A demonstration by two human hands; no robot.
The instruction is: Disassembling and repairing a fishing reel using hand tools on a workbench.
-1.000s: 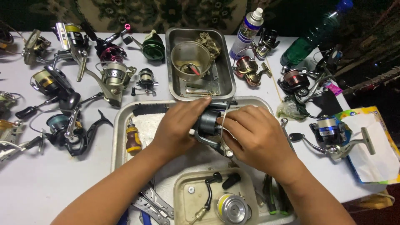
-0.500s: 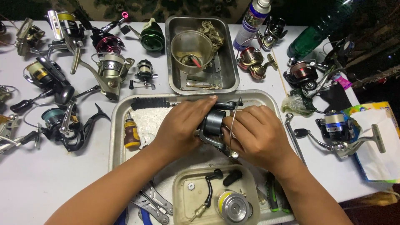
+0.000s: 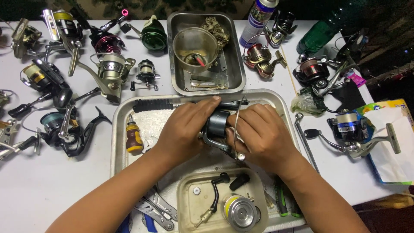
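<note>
While over the dented steel tray (image 3: 125, 113), your left hand (image 3: 186, 127) and right hand (image 3: 260, 133) both clamp curled fingers on the black spinning reel (image 3: 217, 125).

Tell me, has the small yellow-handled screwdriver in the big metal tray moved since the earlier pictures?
No. The small yellow-handled screwdriver lies at the same spot by the left wall of the big metal tray, left of the left hand; only the camera view shifted.

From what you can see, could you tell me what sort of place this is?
Probably a fishing-reel repair bench: both hands hold a dark reel over a metal tray, with many other reels and a spray can around.
</note>
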